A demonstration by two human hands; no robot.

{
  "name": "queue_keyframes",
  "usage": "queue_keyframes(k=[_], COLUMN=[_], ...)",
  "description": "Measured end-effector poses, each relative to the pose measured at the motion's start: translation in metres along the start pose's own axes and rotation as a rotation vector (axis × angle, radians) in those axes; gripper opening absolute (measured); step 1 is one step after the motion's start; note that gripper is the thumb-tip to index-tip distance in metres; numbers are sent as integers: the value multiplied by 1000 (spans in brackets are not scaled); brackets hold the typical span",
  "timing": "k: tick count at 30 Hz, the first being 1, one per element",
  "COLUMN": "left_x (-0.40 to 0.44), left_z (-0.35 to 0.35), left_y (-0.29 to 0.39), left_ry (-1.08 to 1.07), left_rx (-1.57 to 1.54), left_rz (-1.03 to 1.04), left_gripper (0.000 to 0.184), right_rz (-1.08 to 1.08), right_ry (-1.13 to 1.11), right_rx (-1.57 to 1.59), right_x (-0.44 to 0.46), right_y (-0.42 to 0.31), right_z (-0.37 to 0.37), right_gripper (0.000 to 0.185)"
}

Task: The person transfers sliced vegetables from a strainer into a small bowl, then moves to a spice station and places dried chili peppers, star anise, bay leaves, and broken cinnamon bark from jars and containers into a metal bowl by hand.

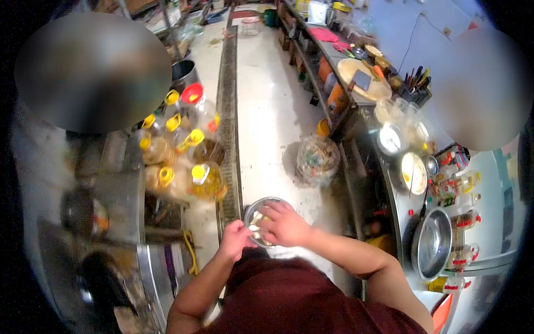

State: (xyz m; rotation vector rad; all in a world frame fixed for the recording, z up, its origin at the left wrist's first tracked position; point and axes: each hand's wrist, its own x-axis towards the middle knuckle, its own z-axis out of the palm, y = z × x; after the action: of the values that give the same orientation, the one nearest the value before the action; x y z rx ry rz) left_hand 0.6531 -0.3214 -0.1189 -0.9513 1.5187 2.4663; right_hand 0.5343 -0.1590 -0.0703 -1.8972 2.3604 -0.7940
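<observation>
A round metal bowl [248, 214] is held low in front of my body. My left hand [238, 238] is closed on its near left rim, thumb uppermost. My right hand [285, 224] reaches over the bowl from the right, its fingers spread and dipping inside. Pale whitish pieces [255, 227] show in the bowl between the two hands; their kind cannot be made out. The right hand hides most of the contents and the right part of the rim.
Several yellow-capped oil jugs [207, 181] crowd the left. A full clear plastic bag [318, 160] stands on the floor ahead. Along the right counter are a wide metal basin [432, 244], a white bowl [413, 173], bottles [465, 220] and a round cutting board [350, 69].
</observation>
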Motion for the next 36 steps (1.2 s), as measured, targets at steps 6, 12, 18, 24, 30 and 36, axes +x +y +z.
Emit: queue_keyframes(k=[6, 12, 18, 24, 30, 36], left_x=[216, 386, 579, 764, 912, 1092], left_z=[55, 148, 227, 284, 371, 487], left_y=[141, 293, 374, 458, 551, 597], left_ry=[-222, -393, -448, -438, -458, -608], left_rx=[155, 293, 379, 412, 411, 488], left_rz=[-34, -70, -51, -19, 9, -11], left_gripper=[4, 5, 4, 7, 6, 6], right_rz=[228, 456, 522, 663, 1155, 1526], right_ry=[21, 201, 280, 582, 824, 968], right_rx=[-113, -139, -171, -39, -145, -280], right_x=[104, 194, 261, 314, 270, 185], right_y=[176, 327, 523, 729, 953, 1157], right_z=[-58, -156, -192, -263, -317, -353], right_gripper=[32, 45, 49, 49, 55, 64])
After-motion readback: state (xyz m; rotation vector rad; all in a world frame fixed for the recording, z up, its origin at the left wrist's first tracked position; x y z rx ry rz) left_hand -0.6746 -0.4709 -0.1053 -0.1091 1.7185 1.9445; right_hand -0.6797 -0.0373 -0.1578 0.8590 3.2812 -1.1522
